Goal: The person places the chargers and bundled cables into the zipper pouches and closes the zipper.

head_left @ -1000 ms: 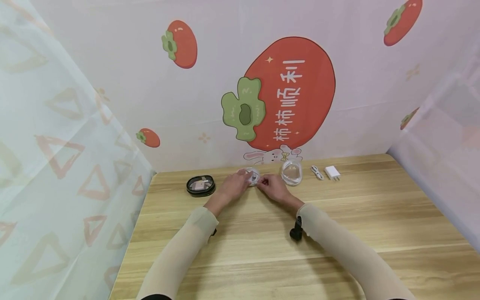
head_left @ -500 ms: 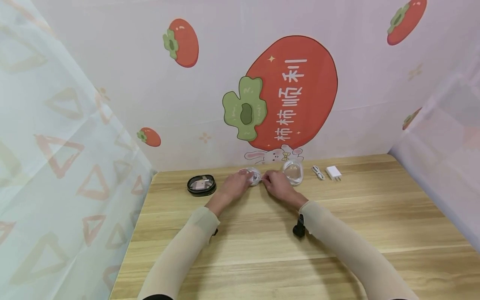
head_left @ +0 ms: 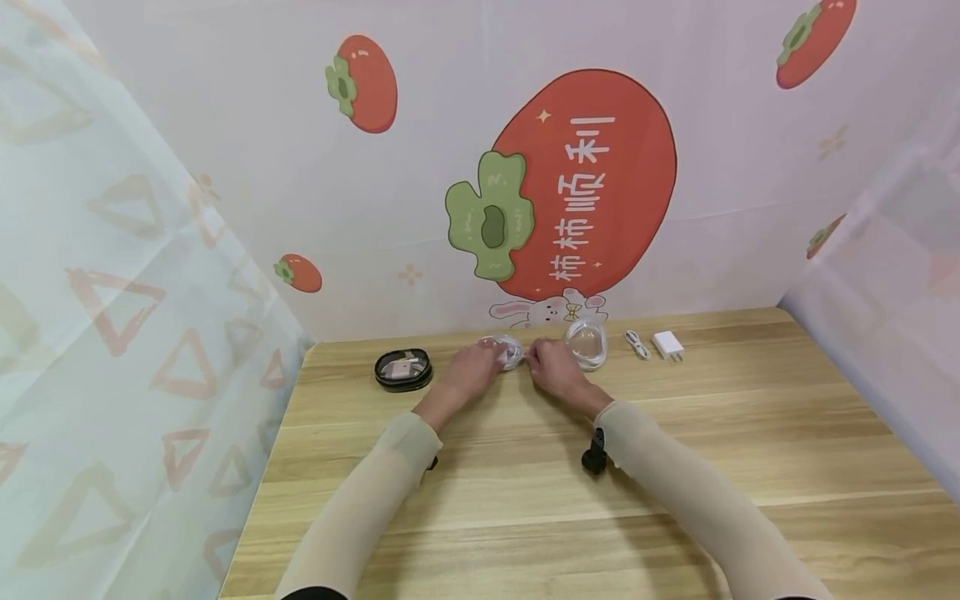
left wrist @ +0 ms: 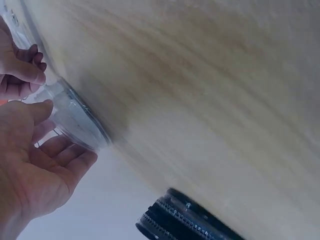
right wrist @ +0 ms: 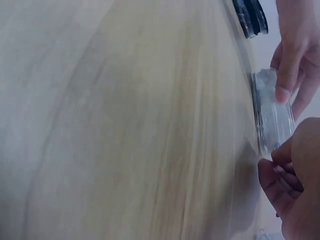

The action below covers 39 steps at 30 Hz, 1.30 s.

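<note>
A small round clear pouch (head_left: 512, 353) with a white rim lies at the back of the table, with something whitish inside. My left hand (head_left: 474, 370) holds it from the left. In the left wrist view, the left hand's thumb and curled fingers (left wrist: 84, 162) lie around the pouch (left wrist: 75, 120). At the pouch's right end, my right hand (head_left: 556, 367) pinches its edge between thumb and fingertips. The right wrist view has the right hand (right wrist: 300, 175) close at the end of the pouch (right wrist: 272, 112); the exact part pinched is hidden by the fingers.
Left of the hands sits a black-rimmed clear zip pouch (head_left: 402, 370) with a plug and cable inside. To the right are a white-rimmed clear pouch (head_left: 587, 346), a small bundled white cable (head_left: 637, 344) and a white charger plug (head_left: 667, 345). A printed cloth wall (head_left: 420, 200) stands behind.
My right hand has moved slightly right, from the front of the clear pouch to its right end, still pinching. My left hand stays on the pouch. The other items lie unchanged.
</note>
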Available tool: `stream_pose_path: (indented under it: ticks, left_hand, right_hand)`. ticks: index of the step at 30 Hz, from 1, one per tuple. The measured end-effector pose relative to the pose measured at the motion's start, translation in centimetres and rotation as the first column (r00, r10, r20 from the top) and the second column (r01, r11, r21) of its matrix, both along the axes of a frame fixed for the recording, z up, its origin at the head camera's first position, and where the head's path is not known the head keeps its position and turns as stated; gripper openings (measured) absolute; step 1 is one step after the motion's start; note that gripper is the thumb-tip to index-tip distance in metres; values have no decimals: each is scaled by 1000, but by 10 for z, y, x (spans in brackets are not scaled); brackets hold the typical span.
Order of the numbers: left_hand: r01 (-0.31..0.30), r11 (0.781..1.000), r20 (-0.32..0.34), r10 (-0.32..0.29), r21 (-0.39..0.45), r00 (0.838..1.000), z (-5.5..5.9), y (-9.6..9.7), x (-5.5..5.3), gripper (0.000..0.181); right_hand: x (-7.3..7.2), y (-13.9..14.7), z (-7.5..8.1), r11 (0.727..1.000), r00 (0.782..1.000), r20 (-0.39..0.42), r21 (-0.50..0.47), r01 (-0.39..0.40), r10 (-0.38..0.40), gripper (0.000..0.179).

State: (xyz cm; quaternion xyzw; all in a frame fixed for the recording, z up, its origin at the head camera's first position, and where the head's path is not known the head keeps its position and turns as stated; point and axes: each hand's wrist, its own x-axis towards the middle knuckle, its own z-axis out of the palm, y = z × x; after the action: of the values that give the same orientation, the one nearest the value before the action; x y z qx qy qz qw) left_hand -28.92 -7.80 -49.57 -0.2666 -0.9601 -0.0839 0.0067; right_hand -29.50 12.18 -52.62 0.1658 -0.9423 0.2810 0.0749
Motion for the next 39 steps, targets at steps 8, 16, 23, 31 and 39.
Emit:
stream_pose_path:
  ticks: [8,16,23,31,39]
  left_hand:
    - [-28,1000,4,28,-13,1000,2,-1,1,43]
    - [-12,1000,-54,13,23,998,0,3,5,45]
    - [15,998,-148,-22,-53,989,-8,3,9,28]
    - [26,995,-179,-43,-95,983,-11,7,8,23]
    - [-16,991,-248,-18,-135,969,-11,15,12,17]
  right_hand:
    - [5,0,3,996,998,-7,-48,-69,68,6]
    - [9,-7,-5,991,992,-48,-54,-122,120,3]
    - [16,-9,-6,986,985,-79,-58,-157,152,5]
    - [12,-3,1,993,990,-70,5,-121,121,6]
    - [11,0,4,995,995,-55,73,-74,78,6]
